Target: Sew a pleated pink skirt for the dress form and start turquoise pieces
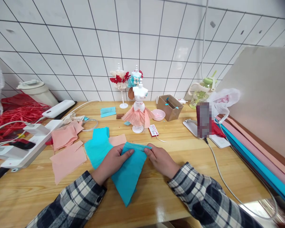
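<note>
Between my hands is a blue sheet of crepe paper [130,175], its top edge folded over in a narrow band. My left hand [112,161] pinches the band's left end, thumb on top. The right end is gripped between the thumb and fingers of my right hand [162,160]. More blue crepe paper [97,147] lies on the table beside my left hand, next to a peach piece [117,140]. Beyond my hands stands a small white mannequin [140,95] wearing a gathered peach skirt [137,116].
Peach sheets [67,158] and a white power strip [35,142] lie at left, near red shredded paper [21,110]. Two dressed mannequins stand behind. A pink bowl [158,115], a cardboard box [169,107] and a propped phone [204,120] are at right, with a cable and paper rolls [258,158].
</note>
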`<state>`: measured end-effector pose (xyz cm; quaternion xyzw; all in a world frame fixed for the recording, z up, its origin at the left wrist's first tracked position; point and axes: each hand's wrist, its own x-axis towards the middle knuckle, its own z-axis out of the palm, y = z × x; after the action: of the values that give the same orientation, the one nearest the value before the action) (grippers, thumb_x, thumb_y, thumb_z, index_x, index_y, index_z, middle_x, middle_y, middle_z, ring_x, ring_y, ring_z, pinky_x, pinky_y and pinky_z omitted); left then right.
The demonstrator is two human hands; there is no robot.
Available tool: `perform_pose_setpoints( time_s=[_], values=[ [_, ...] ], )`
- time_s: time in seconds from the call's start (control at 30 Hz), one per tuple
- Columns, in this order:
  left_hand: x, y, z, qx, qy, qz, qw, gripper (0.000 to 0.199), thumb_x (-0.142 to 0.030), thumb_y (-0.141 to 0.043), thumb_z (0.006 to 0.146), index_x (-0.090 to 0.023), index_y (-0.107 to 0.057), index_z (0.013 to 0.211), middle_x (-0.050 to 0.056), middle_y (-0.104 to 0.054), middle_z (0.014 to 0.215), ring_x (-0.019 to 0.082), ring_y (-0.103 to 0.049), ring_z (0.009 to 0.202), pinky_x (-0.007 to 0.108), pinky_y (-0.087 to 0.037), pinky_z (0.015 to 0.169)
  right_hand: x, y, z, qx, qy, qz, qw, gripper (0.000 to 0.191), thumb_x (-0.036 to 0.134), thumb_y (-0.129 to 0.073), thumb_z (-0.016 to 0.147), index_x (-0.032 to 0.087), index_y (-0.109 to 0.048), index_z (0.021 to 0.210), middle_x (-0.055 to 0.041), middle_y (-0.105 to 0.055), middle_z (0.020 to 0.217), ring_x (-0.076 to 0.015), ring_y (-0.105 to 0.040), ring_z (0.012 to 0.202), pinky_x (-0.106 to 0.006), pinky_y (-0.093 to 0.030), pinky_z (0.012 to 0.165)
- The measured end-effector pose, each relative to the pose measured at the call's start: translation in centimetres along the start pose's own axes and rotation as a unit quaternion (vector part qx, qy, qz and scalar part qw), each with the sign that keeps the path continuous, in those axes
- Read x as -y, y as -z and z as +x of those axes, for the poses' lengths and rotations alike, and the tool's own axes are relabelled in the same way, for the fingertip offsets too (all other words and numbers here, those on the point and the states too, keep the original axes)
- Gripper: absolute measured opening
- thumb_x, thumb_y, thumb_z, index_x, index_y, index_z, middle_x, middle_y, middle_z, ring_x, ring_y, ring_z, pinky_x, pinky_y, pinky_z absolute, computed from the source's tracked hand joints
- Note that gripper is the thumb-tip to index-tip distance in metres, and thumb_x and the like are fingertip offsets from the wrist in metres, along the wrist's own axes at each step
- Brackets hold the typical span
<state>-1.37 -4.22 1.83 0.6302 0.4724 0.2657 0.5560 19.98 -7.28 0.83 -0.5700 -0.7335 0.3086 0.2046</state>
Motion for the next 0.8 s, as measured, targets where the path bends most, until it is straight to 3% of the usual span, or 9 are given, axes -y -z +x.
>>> perform_pose_setpoints(
  time_s=[0.27,0.57,0.8],
  values=[
    [0.38,-0.07,0.21,0.003,-0.012,0.032,0.999,0.037,-0.050,-0.060,0.082,-0.016,-0.067,0.092,0.004,-0.075,0.087,0.025,-0.068,0.078,0.033,-0.054,0.068,0.10,0.04,-0.04,-0.004,-0.005,-0.005,1.000,0.034,0.051,-0.028,0.097,0.023,-0.042,0.081,0.0009,-0.054,0.071,-0.0158,-0.053,0.069,-0.024,-0.031,0.062],
    [0.55,-0.11,0.04,0.021,-0.018,0.026,0.999,0.039,-0.049,-0.059,0.083,-0.016,-0.068,0.102,0.005,-0.076,0.097,0.027,-0.069,0.090,0.035,-0.055,0.076,0.14,0.00,-0.17,-0.008,0.003,0.002,1.000,0.038,0.052,-0.024,0.097,0.023,-0.040,0.079,0.0014,-0.052,0.067,-0.0155,-0.052,0.065,-0.024,-0.032,0.061],
    [0.46,-0.40,0.22,0.032,-0.029,0.025,0.999,0.044,-0.048,-0.059,0.084,-0.016,-0.066,0.113,0.006,-0.074,0.105,0.027,-0.068,0.093,0.035,-0.055,0.079,0.19,-0.22,-0.02,-0.009,0.006,0.012,1.000,0.038,0.052,-0.025,0.097,0.022,-0.046,0.085,-0.0030,-0.062,0.079,-0.0178,-0.059,0.073,-0.026,-0.037,0.066]
  ],
)
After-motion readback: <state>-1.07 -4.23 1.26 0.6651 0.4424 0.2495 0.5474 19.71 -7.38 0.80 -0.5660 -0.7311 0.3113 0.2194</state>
